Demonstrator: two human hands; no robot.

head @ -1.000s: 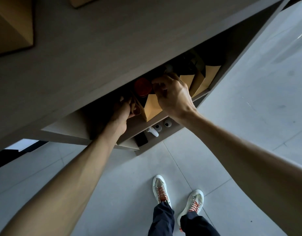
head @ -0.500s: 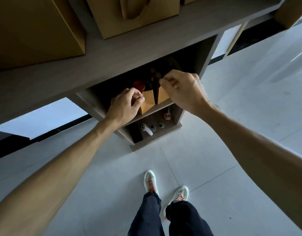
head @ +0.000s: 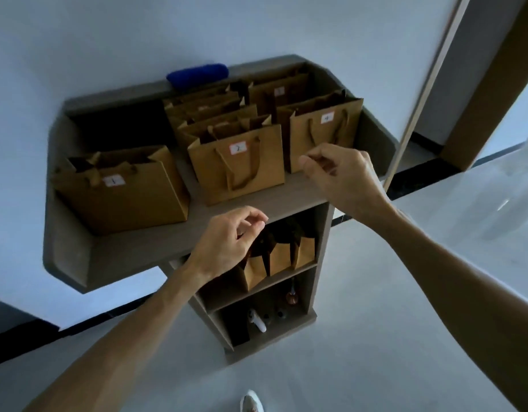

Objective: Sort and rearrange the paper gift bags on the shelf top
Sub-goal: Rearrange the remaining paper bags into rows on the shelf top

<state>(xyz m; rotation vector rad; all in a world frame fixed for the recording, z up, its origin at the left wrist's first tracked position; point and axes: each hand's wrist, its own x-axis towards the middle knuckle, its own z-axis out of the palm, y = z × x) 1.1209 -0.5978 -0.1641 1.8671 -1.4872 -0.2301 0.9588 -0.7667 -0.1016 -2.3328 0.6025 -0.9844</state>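
Observation:
Brown paper gift bags with white number labels stand on the grey shelf top. Bag 1 is at the front left, bag 2 in the middle, bag 4 at the right. Several more bags stand in rows behind them. My right hand hovers in front of bag 4 with fingers loosely curled, holding nothing. My left hand hangs below the shelf's front edge, fingers curled and empty.
A blue cloth lies at the shelf top's back edge against the wall. Smaller brown bags stand in the open compartment below. The lowest compartment holds a white object and small items. A vertical pole rises at the right.
Both hands have come out of the lower compartment and risen to the shelf top's front edge. The view has tilted up, so the numbered bags on top are now visible.

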